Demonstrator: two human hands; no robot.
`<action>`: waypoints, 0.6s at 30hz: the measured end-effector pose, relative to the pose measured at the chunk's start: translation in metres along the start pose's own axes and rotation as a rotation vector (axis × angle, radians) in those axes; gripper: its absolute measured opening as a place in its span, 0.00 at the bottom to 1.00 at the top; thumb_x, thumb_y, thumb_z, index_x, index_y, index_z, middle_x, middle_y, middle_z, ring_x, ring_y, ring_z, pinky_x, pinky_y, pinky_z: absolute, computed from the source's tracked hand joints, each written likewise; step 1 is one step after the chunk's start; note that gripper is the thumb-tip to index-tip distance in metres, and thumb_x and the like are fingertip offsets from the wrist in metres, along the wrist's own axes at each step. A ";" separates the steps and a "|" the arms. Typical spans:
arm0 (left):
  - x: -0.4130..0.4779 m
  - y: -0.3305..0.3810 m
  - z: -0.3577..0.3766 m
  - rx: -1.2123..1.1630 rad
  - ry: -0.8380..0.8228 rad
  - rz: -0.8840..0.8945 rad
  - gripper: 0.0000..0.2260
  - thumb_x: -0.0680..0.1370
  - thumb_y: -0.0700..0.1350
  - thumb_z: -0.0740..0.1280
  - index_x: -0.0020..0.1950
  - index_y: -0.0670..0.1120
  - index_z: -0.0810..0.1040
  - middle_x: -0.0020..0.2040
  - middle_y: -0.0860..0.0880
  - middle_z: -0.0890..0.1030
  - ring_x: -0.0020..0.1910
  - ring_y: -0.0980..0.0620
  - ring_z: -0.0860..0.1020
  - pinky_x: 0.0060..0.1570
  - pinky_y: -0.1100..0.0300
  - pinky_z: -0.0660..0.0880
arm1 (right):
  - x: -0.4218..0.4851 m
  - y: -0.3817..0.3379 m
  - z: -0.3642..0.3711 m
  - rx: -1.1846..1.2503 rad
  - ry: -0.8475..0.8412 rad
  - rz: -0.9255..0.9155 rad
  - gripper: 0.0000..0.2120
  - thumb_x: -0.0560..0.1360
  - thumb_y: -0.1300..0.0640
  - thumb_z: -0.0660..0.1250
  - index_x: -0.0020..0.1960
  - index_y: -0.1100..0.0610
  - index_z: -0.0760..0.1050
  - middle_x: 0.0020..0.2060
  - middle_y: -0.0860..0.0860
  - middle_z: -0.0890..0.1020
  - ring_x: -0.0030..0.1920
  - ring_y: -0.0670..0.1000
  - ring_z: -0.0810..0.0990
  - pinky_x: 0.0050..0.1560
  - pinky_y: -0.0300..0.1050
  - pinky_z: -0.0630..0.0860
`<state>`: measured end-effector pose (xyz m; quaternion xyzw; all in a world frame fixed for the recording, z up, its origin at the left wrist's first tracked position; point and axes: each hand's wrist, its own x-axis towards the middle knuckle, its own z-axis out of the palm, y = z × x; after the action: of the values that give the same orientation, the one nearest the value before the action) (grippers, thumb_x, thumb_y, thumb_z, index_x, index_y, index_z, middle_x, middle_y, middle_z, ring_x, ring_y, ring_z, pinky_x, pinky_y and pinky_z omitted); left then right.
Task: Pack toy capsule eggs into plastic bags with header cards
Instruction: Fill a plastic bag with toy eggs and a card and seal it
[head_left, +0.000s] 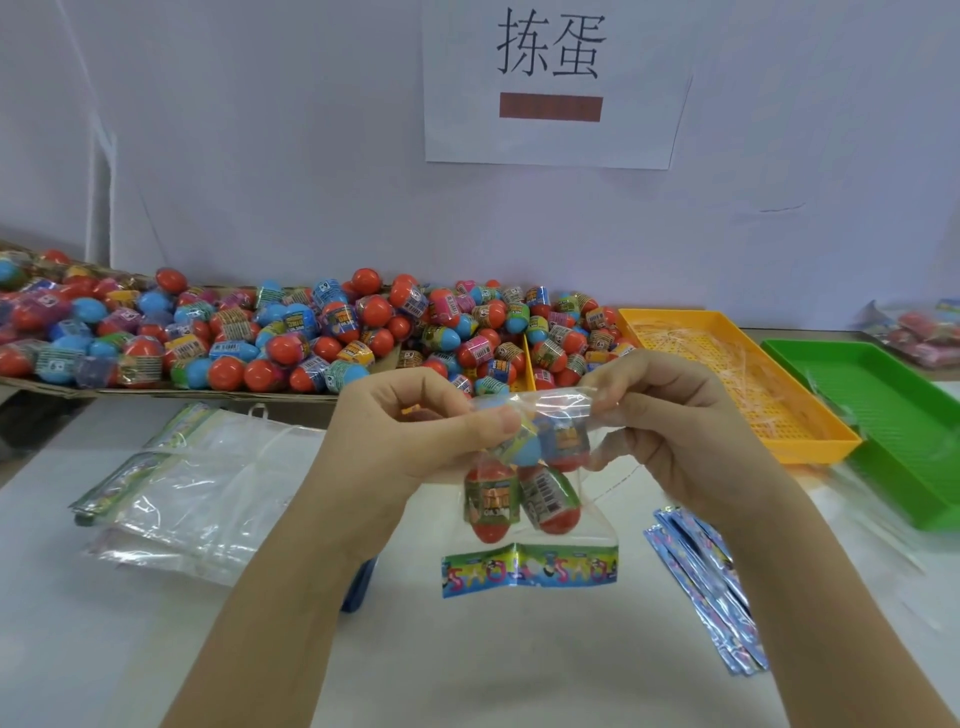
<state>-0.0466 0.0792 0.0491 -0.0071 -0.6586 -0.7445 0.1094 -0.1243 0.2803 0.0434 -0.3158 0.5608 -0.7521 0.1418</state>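
both hands, left hand (415, 426) and right hand (670, 415), pinch the bag (587, 519) mouth, eggs (519, 488) inside. keep it pinched level so nothing slips, header card (530, 569) hanging low.

Two hands hold a clear plastic bag (597, 519) of toy eggs above a white table (519, 665).

The left hand (410, 431) and right hand (691, 431) pinch the bag's top edge. What look like four capsule eggs (491, 499) sit inside, though the upper two are partly hidden. A colourful header card (530, 569) runs along the bag's bottom. Behind the bag lies a long pile of eggs (311, 332). Left of the bag is a stack of empty bags (197, 499). Right of the bag are an orange tray (737, 374), a green tray (893, 415) and blue foil strips (711, 587).
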 end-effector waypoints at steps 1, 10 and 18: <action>0.000 0.000 -0.001 0.003 0.004 0.000 0.10 0.52 0.51 0.77 0.25 0.49 0.79 0.28 0.48 0.81 0.31 0.52 0.83 0.26 0.64 0.77 | 0.000 0.001 0.000 0.009 0.014 0.003 0.12 0.67 0.68 0.64 0.35 0.56 0.83 0.37 0.53 0.82 0.38 0.51 0.82 0.30 0.42 0.80; 0.002 -0.001 -0.003 0.005 0.054 0.045 0.10 0.54 0.50 0.78 0.29 0.50 0.80 0.32 0.48 0.82 0.30 0.53 0.82 0.24 0.64 0.75 | 0.006 0.011 0.006 -0.006 -0.071 0.243 0.17 0.66 0.48 0.76 0.54 0.50 0.83 0.47 0.53 0.84 0.42 0.52 0.83 0.40 0.47 0.81; 0.005 -0.004 -0.009 -0.155 0.044 -0.043 0.17 0.54 0.49 0.77 0.42 0.51 0.86 0.39 0.48 0.86 0.38 0.51 0.85 0.32 0.63 0.79 | 0.004 0.012 0.006 0.008 0.011 0.085 0.19 0.64 0.47 0.78 0.53 0.53 0.84 0.44 0.53 0.86 0.42 0.49 0.85 0.40 0.44 0.81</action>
<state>-0.0513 0.0702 0.0450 0.0151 -0.5965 -0.7953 0.1071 -0.1247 0.2693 0.0341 -0.2870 0.5714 -0.7494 0.1717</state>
